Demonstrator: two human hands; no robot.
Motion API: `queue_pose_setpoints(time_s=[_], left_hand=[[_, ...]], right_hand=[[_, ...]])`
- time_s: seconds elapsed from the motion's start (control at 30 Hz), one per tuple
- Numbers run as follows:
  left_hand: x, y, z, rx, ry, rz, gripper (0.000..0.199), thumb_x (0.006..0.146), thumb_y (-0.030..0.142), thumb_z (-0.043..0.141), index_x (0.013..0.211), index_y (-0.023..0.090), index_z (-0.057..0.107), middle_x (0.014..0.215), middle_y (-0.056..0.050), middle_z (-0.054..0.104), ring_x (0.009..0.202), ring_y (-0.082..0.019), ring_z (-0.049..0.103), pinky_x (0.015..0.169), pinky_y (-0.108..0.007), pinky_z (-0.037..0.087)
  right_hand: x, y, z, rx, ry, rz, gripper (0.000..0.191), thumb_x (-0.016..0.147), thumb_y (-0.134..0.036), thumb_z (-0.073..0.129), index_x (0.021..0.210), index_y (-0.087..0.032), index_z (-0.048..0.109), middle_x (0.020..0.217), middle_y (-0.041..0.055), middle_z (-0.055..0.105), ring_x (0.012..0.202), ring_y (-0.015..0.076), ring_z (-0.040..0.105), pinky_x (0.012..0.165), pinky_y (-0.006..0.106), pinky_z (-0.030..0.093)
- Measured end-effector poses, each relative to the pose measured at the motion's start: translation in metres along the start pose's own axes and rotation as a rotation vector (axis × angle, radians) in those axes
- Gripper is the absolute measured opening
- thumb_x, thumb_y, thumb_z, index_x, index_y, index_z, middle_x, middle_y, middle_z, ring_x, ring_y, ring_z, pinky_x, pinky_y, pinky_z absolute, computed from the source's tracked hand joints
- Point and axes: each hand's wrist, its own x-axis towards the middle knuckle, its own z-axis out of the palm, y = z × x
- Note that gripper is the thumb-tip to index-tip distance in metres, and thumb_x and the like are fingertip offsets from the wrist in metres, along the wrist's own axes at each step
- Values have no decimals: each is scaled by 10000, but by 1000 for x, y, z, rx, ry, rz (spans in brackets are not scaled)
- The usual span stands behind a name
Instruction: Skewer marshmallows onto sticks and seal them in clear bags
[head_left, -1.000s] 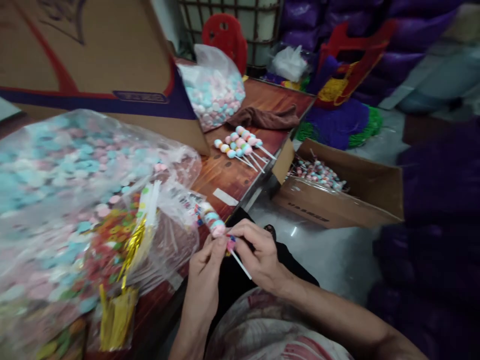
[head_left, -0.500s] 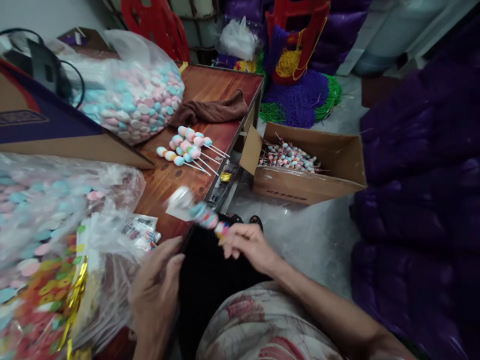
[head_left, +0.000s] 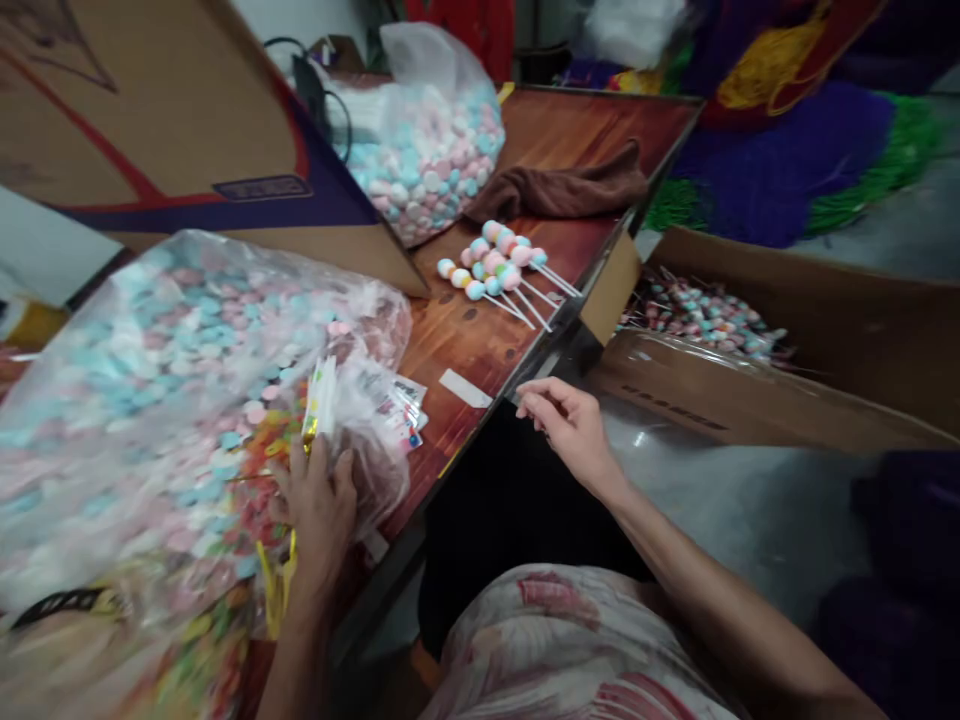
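My left hand [head_left: 319,510] reaches over the table's near side, its fingers spread on the candy bags, by white sticks [head_left: 321,395] and gold twist ties [head_left: 309,430]. Ring-shaped gummies [head_left: 274,435] lie beside its fingertips. My right hand [head_left: 566,430] hovers just off the table edge, fingers curled towards the thumb, with nothing visible in them. Beyond it, several marshmallow skewers [head_left: 495,262] lie on the table with their sticks towards the edge. Small printed packets [head_left: 405,400] and a white strip [head_left: 465,388] rest nearer to me.
A large clear bag of pastel marshmallows [head_left: 187,340] covers the left side. Behind stand a cardboard box [head_left: 187,110] and another marshmallow bag [head_left: 435,150]. A brown cloth [head_left: 570,188] lies at the back. An open carton [head_left: 675,385] holding many skewers is on the right.
The wrapped marshmallow skewer has left my right hand; where it went is not shown. My left hand has moved onto the bags by the twist ties. The view has turned left.
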Motion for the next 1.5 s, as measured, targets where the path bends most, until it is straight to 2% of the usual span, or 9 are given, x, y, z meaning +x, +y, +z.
queue_pose_setpoints(time_s=[0.2, 0.37, 0.5, 0.67, 0.77, 0.87, 1.13, 1.37, 1.5], left_hand=[[10, -18, -13, 196, 163, 17, 419, 922, 336, 573, 1316, 202, 614, 1540, -213, 401, 1472, -473, 209, 1093, -707, 203], [-2, 9, -13, -5, 291, 342, 332, 932, 210, 551, 1246, 241, 652, 1490, -149, 492, 1433, -349, 378, 1150, -598, 285], [-5, 41, -1, -310, 19, 671, 292, 974, 190, 480, 1179, 238, 682, 1181, -92, 689, 1135, -199, 636, 1024, -377, 487], [22, 29, 17, -274, -47, 479, 365, 1009, 272, 404, 1291, 192, 620, 1271, -123, 661, 1230, -240, 595, 1074, -419, 458], [35, 2, 21, -140, 18, 381, 415, 978, 307, 468, 1353, 160, 567, 1444, -174, 542, 1422, -340, 406, 1151, -556, 341], [35, -14, 19, -124, 79, 350, 421, 947, 301, 524, 1330, 138, 584, 1431, -198, 547, 1404, -350, 426, 1145, -553, 350], [26, 12, 18, -208, 121, 446, 262, 984, 290, 491, 1088, 192, 711, 1073, -101, 711, 1070, -246, 617, 981, -401, 478], [30, 18, 26, 29, 4, 332, 524, 823, 440, 729, 1262, 167, 643, 1055, -127, 658, 1007, -307, 565, 880, -423, 477], [30, 20, 27, -26, -4, 260, 355, 825, 395, 737, 1118, 202, 684, 989, -80, 681, 990, -294, 563, 882, -406, 459]], right_hand=[[-3, -14, 59, -548, -218, -582, 177, 1009, -146, 515, 993, -178, 689, 958, 76, 698, 845, 218, 587, 793, 365, 441], [8, -14, 105, -1036, -398, -707, 181, 934, -81, 570, 1011, -181, 699, 1123, 115, 646, 949, 281, 505, 809, 417, 376], [10, 0, 129, -1104, -466, -768, 159, 961, -131, 562, 1009, -152, 711, 1144, 138, 629, 1026, 303, 480, 903, 448, 359], [12, 5, 124, -1108, -455, -762, 212, 977, -155, 574, 1162, -164, 677, 1196, 120, 646, 1068, 299, 497, 1011, 470, 327], [14, 4, 113, -1036, -454, -744, 195, 977, -194, 618, 1164, -204, 675, 1293, 81, 641, 1107, 284, 515, 1036, 456, 325], [17, 6, 105, -965, -442, -737, 187, 977, -212, 640, 1160, -213, 677, 1312, 58, 650, 1121, 277, 531, 1040, 450, 336], [15, 10, 106, -892, -420, -742, 188, 974, -168, 623, 1140, -216, 695, 1304, 52, 666, 1147, 285, 545, 1036, 466, 371], [15, 12, 101, -785, -372, -754, 243, 975, -178, 589, 1207, -180, 660, 1304, 123, 642, 1139, 308, 575, 994, 480, 437], [15, 12, 100, -745, -288, -713, 295, 982, -166, 533, 1264, -167, 621, 1267, 136, 648, 1111, 302, 596, 952, 455, 477]])
